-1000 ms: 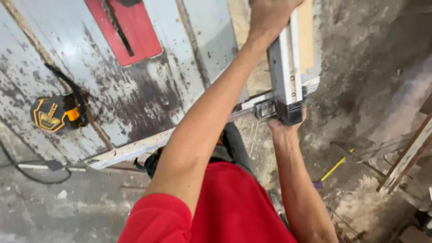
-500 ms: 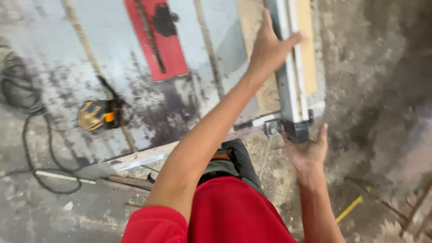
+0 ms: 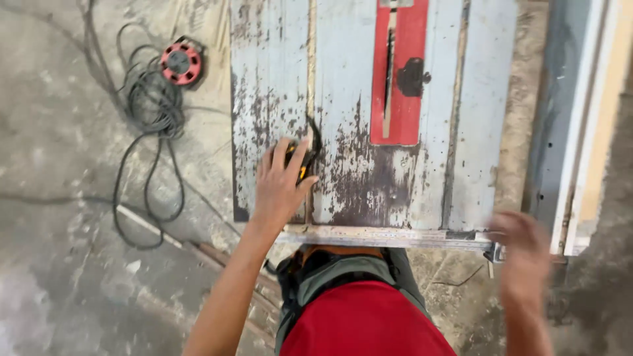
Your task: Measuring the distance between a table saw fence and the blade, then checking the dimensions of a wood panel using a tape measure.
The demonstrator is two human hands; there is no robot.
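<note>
My left hand (image 3: pixel 280 186) lies over a yellow and black tape measure (image 3: pixel 304 163) on the worn grey top of a table saw (image 3: pixel 471 132), its fingers wrapped around it. My right hand (image 3: pixel 524 254) is blurred by motion at the right end of the saw's front rail (image 3: pixel 382 236). It holds nothing and sits just left of the near end of the long grey and white fence (image 3: pixel 566 132). A red insert plate (image 3: pixel 399 86) with the blade slot sits in the middle of the saw top.
A black cable lies coiled on the concrete floor beside a red cable reel (image 3: pixel 180 62) at the upper left. Thin wooden strips (image 3: pixel 198 250) lie on the floor left of my legs. A pale board (image 3: pixel 610 118) runs along the fence's right side.
My left hand has come off the fence and dropped onto the tape measure. My right hand has pulled back from the fence's end. The view has swung left and squared up to the saw.
</note>
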